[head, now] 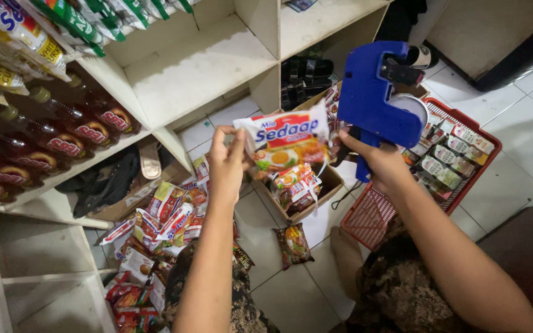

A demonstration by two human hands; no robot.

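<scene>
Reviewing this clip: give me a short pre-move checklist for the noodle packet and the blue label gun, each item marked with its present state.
1. Left hand pinches the noodle packet at its edge: ok.
2. Right hand grips the blue label gun by its handle: ok.
3. Gun nose touching packet: cannot tell.
4. Packet face flat and unobstructed: ok.
5. Label roll loaded: cannot tell.
6. Cardboard box below holds more packets: ok.

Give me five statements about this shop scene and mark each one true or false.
1. The left hand holds a noodle packet. True.
2. The right hand holds a red stapler. False: it grips a blue price gun.
3. The red basket sits on a shelf. False: it is on the floor.
4. Dark bottles line the shelf at left. True.
5. The cardboard box is empty. False: it holds packets.
</scene>
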